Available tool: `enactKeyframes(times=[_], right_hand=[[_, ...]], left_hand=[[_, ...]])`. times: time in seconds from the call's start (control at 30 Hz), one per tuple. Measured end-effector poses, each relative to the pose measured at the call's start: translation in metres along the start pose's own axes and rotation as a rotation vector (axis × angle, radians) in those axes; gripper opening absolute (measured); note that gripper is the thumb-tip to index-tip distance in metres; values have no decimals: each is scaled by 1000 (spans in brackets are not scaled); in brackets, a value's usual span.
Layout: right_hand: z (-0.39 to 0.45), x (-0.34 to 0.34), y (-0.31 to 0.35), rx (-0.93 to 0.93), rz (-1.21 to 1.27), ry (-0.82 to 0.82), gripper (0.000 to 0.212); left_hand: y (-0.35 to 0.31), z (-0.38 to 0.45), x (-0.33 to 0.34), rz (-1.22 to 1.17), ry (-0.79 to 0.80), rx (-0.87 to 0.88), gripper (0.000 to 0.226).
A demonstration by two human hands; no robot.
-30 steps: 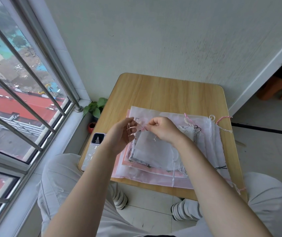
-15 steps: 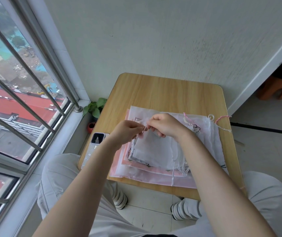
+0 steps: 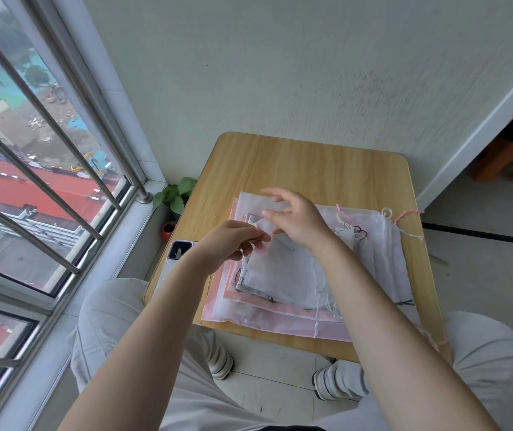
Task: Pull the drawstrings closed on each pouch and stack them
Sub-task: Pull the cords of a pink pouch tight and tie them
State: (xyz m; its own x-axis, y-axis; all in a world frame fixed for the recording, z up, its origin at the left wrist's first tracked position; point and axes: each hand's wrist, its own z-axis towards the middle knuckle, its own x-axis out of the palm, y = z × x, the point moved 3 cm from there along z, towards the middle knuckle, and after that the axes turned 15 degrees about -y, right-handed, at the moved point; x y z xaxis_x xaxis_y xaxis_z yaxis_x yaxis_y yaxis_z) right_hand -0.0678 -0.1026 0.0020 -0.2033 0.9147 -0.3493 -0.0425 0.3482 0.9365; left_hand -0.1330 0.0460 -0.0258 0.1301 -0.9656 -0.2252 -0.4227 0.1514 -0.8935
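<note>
— What's nearest you from where you stand?

— The person's knees in pale grey trousers (image 3: 118,325), and between them a pair of white shoes (image 3: 222,360) on the tiled floor. Both bare forearms reach forward over the near edge of a small wooden table (image 3: 305,163).

— And the hands?

— The left hand (image 3: 228,242) has its fingers curled in, pinching the near-left corner of the top pouch (image 3: 280,275), a small sheer white one. It looks as though a thin drawstring is caught in that pinch, though it is too fine for me to be certain. The right hand (image 3: 295,217) hovers just above that same corner, fingers spread and relaxed, holding nothing; it is blurred.

— Where does the pouch sit?

— On top of a stack of pouches (image 3: 373,262) in the middle of the table: a printed one under it, then pink, then large sheer white ones. Loose cords trail off the stack, a white cord (image 3: 316,315) over the near edge, a pink cord (image 3: 407,213) and a white loop near the far right corner.

— Anything beside it?

— A phone (image 3: 178,253) lies at the table's left edge, just left of the left wrist. Beyond it, down on the floor, a little green plant (image 3: 175,194) in a red pot stands in the corner by the barred window (image 3: 46,157). The far half of the table is bare wood against a plain wall (image 3: 280,63).
</note>
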Motion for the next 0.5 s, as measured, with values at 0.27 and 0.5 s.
enactKeyframes(times=[0.27, 0.5], right_hand=[[-4, 6, -9, -76, -202, 141, 12], [-5, 8, -9, -134, -338, 208, 12]], left_hand=[[1, 3, 1, 30, -27, -46, 27], [-1, 3, 5, 160, -42, -32, 27]])
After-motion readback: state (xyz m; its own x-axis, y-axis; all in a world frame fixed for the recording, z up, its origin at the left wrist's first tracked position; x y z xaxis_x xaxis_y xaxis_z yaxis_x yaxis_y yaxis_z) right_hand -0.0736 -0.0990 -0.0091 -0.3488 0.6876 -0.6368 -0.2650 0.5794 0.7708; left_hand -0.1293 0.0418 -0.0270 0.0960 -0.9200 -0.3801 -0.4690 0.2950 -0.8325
